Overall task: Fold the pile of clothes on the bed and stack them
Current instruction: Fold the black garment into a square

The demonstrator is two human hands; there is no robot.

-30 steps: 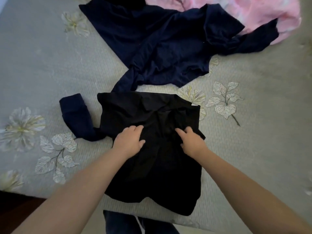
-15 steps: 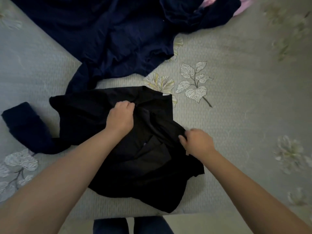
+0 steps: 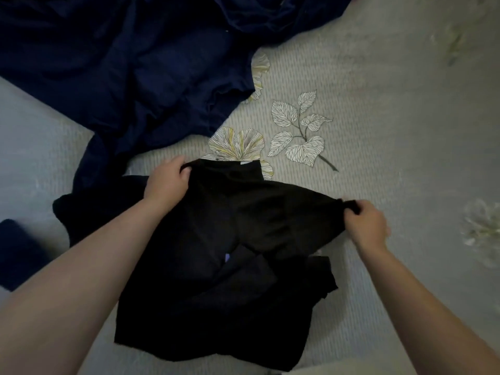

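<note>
- My left hand (image 3: 167, 177) pinches the far edge of the black garment (image 3: 230, 261), fingers curled round the cloth; my right hand (image 3: 364, 221) has a bunched corner of it clamped at the right side.
- The garment lies crumpled on the bed (image 3: 392, 109), near the front edge, stretched between my two grips; the lower part sits in loose overlapping folds.
- Risk: if I pull apart unevenly, the rumpled lower layers may drag along and stay twisted, giving a crooked fold.
- Risk: my right grip holds only a small bunch, so it could slip out under tension.
- Risk: the navy garment (image 3: 130, 66) lies just beyond and touches the black one at the left; spreading could snag it.
- Risk: the hem near the bed's edge could slide off.
</note>
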